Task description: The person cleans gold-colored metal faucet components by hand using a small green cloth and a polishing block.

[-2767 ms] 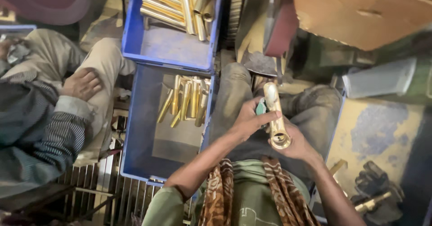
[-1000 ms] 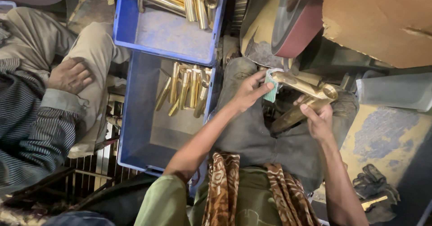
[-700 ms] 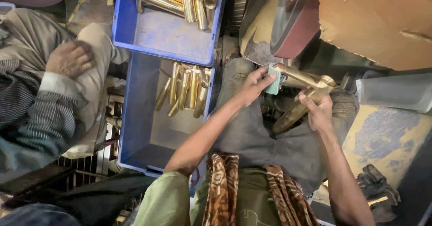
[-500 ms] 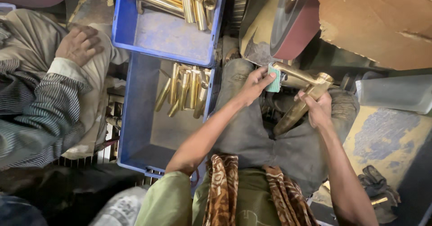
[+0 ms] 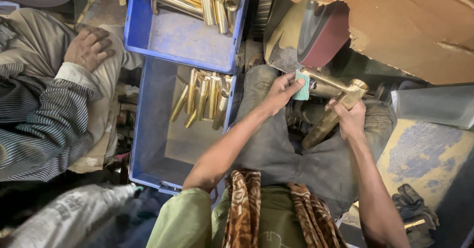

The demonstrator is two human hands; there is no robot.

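Observation:
I hold an angled brass fitting (image 5: 330, 84) against a dark red abrasive wheel (image 5: 322, 33). My left hand (image 5: 281, 91) grips one end of the fitting through a small teal pad (image 5: 301, 87). My right hand (image 5: 349, 118) is closed around the fitting's bend and its longer tube, which slants down over my lap. Both forearms reach up from the bottom of the view.
To my left stands a blue crate (image 5: 153, 129) with several brass tubes (image 5: 201, 99); a second blue crate (image 5: 183, 38) behind it holds longer brass tubes. Another person sits at far left, a hand (image 5: 89, 46) resting on a knee. A cardboard sheet (image 5: 419, 20) covers the upper right. Dark gloves (image 5: 412, 211) lie at lower right.
The brass fitting went from upright over my lap to pressed sideways at the wheel, and has stayed there for the last second. The other person's hand has shifted a little on the knee.

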